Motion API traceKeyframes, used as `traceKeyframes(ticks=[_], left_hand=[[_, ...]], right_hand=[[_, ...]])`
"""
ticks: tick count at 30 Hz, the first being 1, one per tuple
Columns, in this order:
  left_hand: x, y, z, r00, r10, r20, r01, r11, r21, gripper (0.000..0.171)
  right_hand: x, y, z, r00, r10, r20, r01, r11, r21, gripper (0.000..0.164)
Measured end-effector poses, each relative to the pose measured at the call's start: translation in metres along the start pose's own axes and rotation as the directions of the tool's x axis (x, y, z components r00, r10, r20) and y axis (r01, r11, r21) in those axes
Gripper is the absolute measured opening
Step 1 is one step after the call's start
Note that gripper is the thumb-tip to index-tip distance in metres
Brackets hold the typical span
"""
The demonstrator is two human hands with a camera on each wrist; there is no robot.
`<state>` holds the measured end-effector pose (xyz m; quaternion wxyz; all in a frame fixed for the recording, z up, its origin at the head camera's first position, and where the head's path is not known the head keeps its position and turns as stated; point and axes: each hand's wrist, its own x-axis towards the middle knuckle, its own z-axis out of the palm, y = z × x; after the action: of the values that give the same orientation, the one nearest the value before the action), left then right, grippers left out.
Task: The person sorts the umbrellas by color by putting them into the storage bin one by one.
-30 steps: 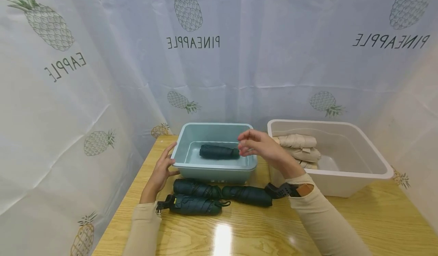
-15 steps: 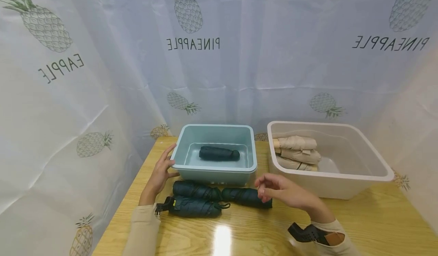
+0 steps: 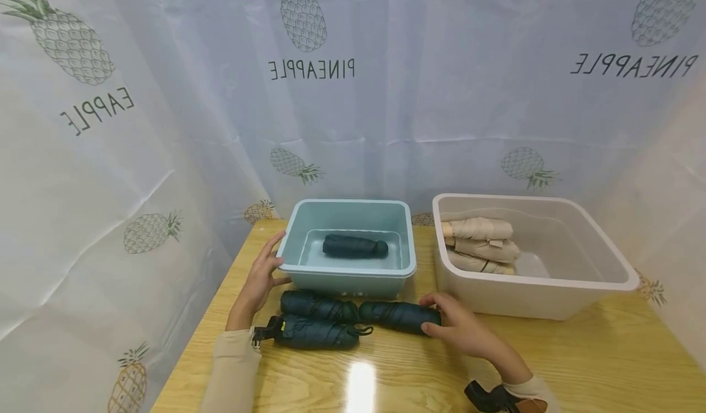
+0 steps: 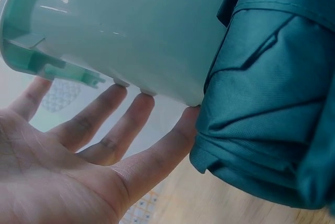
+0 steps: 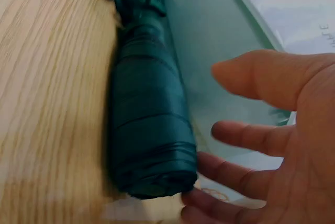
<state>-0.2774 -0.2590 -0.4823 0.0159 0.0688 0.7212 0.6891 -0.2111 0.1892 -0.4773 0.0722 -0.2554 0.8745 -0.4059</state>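
My left hand (image 3: 256, 288) rests on the left side of a light teal bin (image 3: 353, 272); in the left wrist view its spread fingertips touch the bin wall. Inside the bin lies one dark green folded umbrella (image 3: 353, 247). My right hand (image 3: 459, 326) is at the right end of another dark green folded umbrella (image 3: 398, 317) on the table, thumb and fingers apart around that end. The right wrist view shows this umbrella (image 5: 152, 114) beside extended fingers. Two more dark green umbrellas, a rear one (image 3: 314, 306) and a front one (image 3: 317, 332), lie before the bin.
A larger off-white bin (image 3: 573, 284) stands to the right, holding several beige folded umbrellas (image 3: 478, 229) at its left end. Both bins stand on a wooden table (image 3: 419, 379). A white curtain (image 3: 386, 113) with pineapple prints hangs behind and at the sides.
My right hand has moved from above the teal bin down and toward me, then onto the right end of the table umbrella. The left hand has stayed on the bin.
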Motion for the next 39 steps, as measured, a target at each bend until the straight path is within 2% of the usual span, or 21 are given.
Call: traceKeyframes(ticks=[4, 9, 13, 31, 39], left_hand=[[0.001, 0.000, 0.000, 1.000, 0.007, 0.007, -0.007, 1.000, -0.002, 0.063], [0.001, 0.001, 0.000, 1.000, 0.008, 0.007, -0.008, 1.000, 0.000, 0.063], [0.001, 0.001, 0.000, 1.000, 0.009, 0.006, -0.009, 1.000, 0.003, 0.063], [0.002, 0.000, -0.001, 1.000, 0.015, 0.018, -0.015, 1.000, -0.005, 0.063], [0.000, -0.002, -0.001, 1.000, 0.002, 0.003, -0.002, 1.000, -0.010, 0.063]], right_hand=[[-0.002, 0.004, 0.004, 0.998, 0.064, -0.004, -0.064, 0.993, -0.102, 0.050], [-0.001, 0.012, 0.010, 0.991, 0.137, 0.014, -0.135, 0.986, -0.096, 0.062], [0.000, 0.019, 0.014, 0.988, 0.152, -0.008, -0.152, 0.983, -0.102, 0.061], [0.000, 0.029, 0.022, 0.997, 0.068, -0.047, -0.076, 0.981, -0.178, 0.054], [-0.002, 0.029, 0.027, 0.995, 0.063, -0.071, -0.075, 0.981, -0.179, 0.050]])
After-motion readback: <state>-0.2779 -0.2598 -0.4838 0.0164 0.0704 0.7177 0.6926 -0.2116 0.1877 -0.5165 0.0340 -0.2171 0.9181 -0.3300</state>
